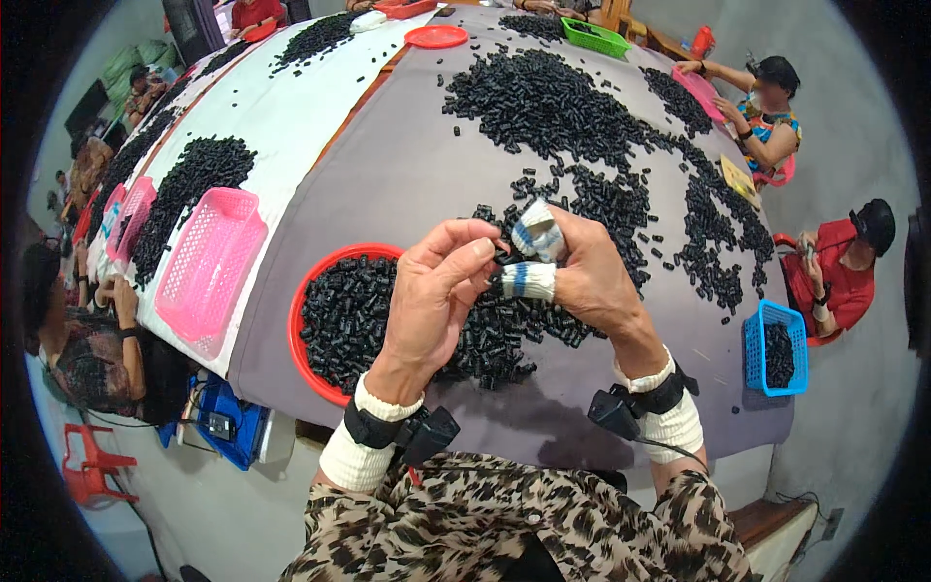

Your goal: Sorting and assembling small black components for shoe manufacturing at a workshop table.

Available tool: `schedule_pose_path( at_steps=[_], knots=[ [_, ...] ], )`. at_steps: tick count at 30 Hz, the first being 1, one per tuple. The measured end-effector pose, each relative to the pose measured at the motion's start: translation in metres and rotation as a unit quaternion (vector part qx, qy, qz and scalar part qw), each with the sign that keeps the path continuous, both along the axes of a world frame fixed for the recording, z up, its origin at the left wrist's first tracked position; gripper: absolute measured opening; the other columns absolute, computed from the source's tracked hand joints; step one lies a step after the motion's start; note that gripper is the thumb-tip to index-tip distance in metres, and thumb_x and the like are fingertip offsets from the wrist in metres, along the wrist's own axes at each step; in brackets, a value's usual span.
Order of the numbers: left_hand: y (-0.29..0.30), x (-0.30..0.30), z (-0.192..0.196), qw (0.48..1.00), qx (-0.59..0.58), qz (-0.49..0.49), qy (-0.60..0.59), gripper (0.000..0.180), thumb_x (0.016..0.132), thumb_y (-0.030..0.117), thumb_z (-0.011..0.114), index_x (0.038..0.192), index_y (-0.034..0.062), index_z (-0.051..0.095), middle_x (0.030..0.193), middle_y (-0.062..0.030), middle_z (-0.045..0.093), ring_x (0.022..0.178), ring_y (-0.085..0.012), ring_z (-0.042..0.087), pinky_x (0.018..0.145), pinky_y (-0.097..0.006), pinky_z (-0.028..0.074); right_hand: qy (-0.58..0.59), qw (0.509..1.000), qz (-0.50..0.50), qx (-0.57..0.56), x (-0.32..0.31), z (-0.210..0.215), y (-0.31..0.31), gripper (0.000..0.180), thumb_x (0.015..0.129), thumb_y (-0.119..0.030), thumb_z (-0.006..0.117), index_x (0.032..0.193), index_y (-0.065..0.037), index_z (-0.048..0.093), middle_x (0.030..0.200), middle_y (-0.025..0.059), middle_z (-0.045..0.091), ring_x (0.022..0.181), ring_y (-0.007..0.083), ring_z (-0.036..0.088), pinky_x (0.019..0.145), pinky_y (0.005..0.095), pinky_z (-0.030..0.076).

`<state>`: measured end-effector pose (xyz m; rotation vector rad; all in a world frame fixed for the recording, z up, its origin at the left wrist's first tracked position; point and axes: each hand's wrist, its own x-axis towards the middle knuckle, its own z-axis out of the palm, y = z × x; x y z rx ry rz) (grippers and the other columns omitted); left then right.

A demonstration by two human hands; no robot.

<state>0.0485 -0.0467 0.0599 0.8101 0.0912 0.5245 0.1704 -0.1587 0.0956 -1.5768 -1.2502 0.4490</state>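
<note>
Over the near edge of the table my two hands meet. My left hand (432, 296) is closed, thumb and fingertips pinched together at a small black part (504, 256). White finger covers with blue stripes (529, 280) sit on the thumb and forefinger of my right hand (596, 272), which grips the same black part from the other side. Fingers hide most of that part, so its exact kind does not show. Below my left hand stands a red round basin (295, 335) full of small black cylindrical parts (349, 310); more of them lie loose beside it.
A large heap of black parts (543, 102) spreads over the grey cloth (388, 165). A pink basket (208, 272) stands at the left, a blue basket (776, 383) at the right. A co-worker in red (839, 281) sits right; others work around the table.
</note>
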Motion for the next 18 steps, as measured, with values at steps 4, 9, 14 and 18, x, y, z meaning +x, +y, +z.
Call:
schedule_pose_path(
  at_steps=[4, 9, 14, 18],
  knots=[
    [-0.002, -0.004, -0.004, 1.0, 0.008, -0.006, -0.008, 0.013, 0.085, 0.006, 0.057, 0.096, -0.0003, 0.056, 0.088, -0.0048, 0.06, 0.076, -0.0115, 0.058, 0.069, -0.025, 0.05, 0.081, 0.997, -0.003, 0.0, -0.002, 0.005, -0.001, 0.019, 0.074, -0.012, 0.069, 0.085, -0.004, 0.056, 0.072, -0.002, 0.055, 0.065, 0.0053, 0.048, 0.057, 0.0213, 0.04],
    [-0.002, -0.006, 0.0, 1.0, 0.018, -0.003, -0.003, 0.021, 0.085, 0.007, 0.057, 0.104, -0.0017, 0.055, 0.088, -0.0065, 0.06, 0.075, -0.0132, 0.059, 0.07, -0.028, 0.05, 0.101, 0.995, 0.004, -0.016, 0.0, 0.01, 0.003, 0.02, 0.073, -0.013, 0.07, 0.082, -0.005, 0.054, 0.07, -0.0025, 0.054, 0.062, 0.0043, 0.047, 0.055, 0.0204, 0.039],
    [0.001, -0.004, -0.008, 0.993, -0.079, -0.075, -0.038, 0.027, 0.084, 0.007, 0.055, 0.109, -0.0017, 0.052, 0.093, -0.0082, 0.059, 0.08, -0.0159, 0.059, 0.071, -0.029, 0.052, 0.102, 0.994, -0.025, -0.013, -0.001, 0.005, -0.001, 0.025, 0.071, -0.018, 0.073, 0.081, -0.005, 0.054, 0.069, -0.0025, 0.053, 0.062, 0.0047, 0.046, 0.054, 0.0211, 0.038],
    [-0.001, 0.0, -0.009, 0.99, -0.129, -0.05, -0.013, 0.024, 0.083, 0.005, 0.057, 0.106, -0.0001, 0.054, 0.091, -0.0071, 0.059, 0.077, -0.0126, 0.058, 0.071, -0.026, 0.05, 0.046, 0.999, -0.002, -0.026, -0.004, 0.0, -0.005, 0.032, 0.068, -0.021, 0.076, 0.085, -0.003, 0.055, 0.068, -0.0019, 0.053, 0.061, 0.0061, 0.046, 0.055, 0.0231, 0.04]
  ],
)
